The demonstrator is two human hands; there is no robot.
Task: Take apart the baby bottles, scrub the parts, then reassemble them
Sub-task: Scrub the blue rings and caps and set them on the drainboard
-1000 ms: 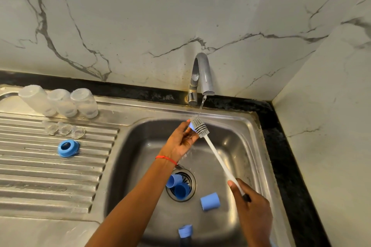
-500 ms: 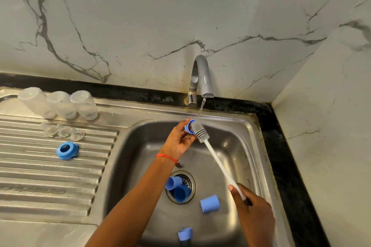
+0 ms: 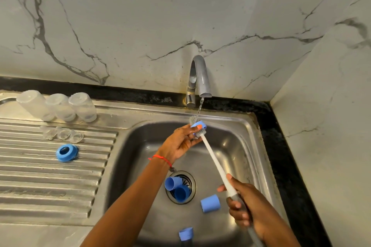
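Note:
My left hand (image 3: 181,142) pinches a blue bottle ring (image 3: 199,125) under the thin stream from the tap (image 3: 198,78). My right hand (image 3: 248,204) grips the handle of a white bottle brush (image 3: 215,164), whose grey bristle head pokes through the ring. Three clear bottle bodies (image 3: 58,106) stand upside down on the drainboard, with three clear nipples (image 3: 63,132) in front of them and another blue ring (image 3: 67,153) nearer me. In the basin lie blue caps: two over the drain (image 3: 176,187), one to its right (image 3: 210,203), and another blue part at the front (image 3: 186,233).
The steel sink basin (image 3: 236,146) sits in a corner. A marble wall rises behind and another at the right (image 3: 331,126). A black counter strip (image 3: 281,146) borders the sink. The ribbed drainboard (image 3: 40,182) stretches left.
The brush head has pushed up through the blue ring, and my right hand has slid further along the handle. The ring stays under the running water.

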